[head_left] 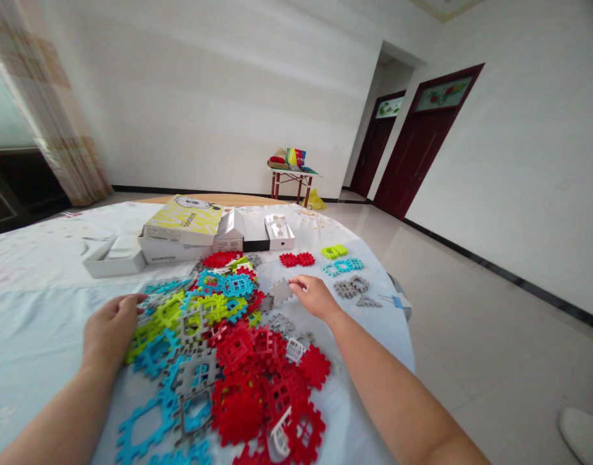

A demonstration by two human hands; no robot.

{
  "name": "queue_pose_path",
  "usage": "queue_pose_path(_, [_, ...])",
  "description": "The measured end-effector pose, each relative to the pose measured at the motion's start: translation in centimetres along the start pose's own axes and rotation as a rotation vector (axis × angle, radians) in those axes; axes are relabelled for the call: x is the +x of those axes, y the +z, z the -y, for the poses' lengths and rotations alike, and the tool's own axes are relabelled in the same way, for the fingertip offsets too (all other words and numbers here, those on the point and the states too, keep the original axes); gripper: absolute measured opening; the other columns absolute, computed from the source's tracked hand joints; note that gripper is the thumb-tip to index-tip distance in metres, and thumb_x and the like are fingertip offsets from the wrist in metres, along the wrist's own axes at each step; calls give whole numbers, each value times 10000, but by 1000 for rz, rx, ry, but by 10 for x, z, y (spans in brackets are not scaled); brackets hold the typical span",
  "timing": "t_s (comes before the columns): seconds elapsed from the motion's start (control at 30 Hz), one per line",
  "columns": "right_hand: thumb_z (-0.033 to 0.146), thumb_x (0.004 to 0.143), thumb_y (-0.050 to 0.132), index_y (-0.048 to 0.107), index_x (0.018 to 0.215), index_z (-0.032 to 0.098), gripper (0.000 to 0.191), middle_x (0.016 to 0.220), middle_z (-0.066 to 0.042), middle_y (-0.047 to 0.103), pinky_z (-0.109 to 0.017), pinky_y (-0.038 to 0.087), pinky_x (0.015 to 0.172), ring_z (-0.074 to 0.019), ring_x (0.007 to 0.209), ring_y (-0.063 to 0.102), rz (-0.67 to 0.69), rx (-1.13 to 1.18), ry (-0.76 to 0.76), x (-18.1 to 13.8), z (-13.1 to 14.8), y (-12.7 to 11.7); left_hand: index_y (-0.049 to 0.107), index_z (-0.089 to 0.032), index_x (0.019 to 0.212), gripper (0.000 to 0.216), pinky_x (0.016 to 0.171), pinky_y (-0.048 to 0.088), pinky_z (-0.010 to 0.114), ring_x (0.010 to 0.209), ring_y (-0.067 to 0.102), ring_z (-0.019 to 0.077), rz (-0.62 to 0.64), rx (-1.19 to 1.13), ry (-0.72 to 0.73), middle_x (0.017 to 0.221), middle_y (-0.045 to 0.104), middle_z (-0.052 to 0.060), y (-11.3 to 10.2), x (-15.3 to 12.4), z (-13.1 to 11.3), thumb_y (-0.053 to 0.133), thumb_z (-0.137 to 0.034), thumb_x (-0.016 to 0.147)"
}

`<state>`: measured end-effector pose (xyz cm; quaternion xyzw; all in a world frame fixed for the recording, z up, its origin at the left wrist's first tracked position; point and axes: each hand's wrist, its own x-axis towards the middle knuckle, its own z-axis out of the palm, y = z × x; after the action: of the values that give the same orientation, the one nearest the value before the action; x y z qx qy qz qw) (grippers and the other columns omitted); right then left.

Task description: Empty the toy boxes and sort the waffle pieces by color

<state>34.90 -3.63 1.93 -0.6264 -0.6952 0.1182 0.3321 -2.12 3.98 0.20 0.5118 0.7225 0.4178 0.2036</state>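
In the head view, the right hand [312,295] is reaching over the pile's far right side, its thumb and forefinger closing on the edge of a flat grey piece [280,290]. That piece is sitting just off the fingertips, beside the pile and above the blue cloth [369,349]. The left hand [110,326] is resting at the pile's left edge, fingers curling inward next to green and blue pieces; its fingertips are partly hiding, so I cannot tell whether it is gripping one.

The pile [238,352] is spreading between the forearms, red pieces gathering at the near right, blue and grey at the near left, green farther up. Beyond the right hand, sorted pieces are lying apart in small groups: red [296,259], green [334,250], blue [343,267] and grey [351,286].

Behind the pile, a yellow box [183,219] is leaning across a white box [173,250], with a white tray [113,261] standing to its left and a small carton [280,231] to its right. A small table [291,172] is standing by the far wall, holding assorted things.
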Motion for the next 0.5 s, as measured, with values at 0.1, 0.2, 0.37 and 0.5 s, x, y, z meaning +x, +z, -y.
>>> queue_pose_path(0.1, [236,833,495,647,1023,188,249,947,-45,694,-267,429,805,-175,902,605,39,-109,48,-4,-4,4,676,-159,980,419,563,405,253,719,582,194,-7,9,5,668,645,40,-1,0,1,400,-364,740])
queue_pose_path(0.2, [242,817,522,628,1064,190,274,981,-52,678,-290,384,883,-192,976,562,-32,-257,10,-6,-3,7,677,-156,983,427,561,405,256,724,586,200,-15,25,23,681,653,44,-1,1,3,400,-374,742])
queue_pose_path(0.37, [451,777,572,616,1073,198,392,982,-83,659,-324,383,862,-222,966,540,-16,-366,-30,-8,3,10,673,-173,996,432,548,409,253,721,590,197,-8,52,18,712,658,41,-1,2,4,385,-379,749])
queue_pose_path(0.5, [523,684,634,639,1021,204,465,960,-93,651,-357,391,827,-254,944,539,45,-393,13,-10,9,15,671,-182,997,435,537,412,252,726,598,202,-2,80,16,720,658,39,-3,0,1,373,-380,751])
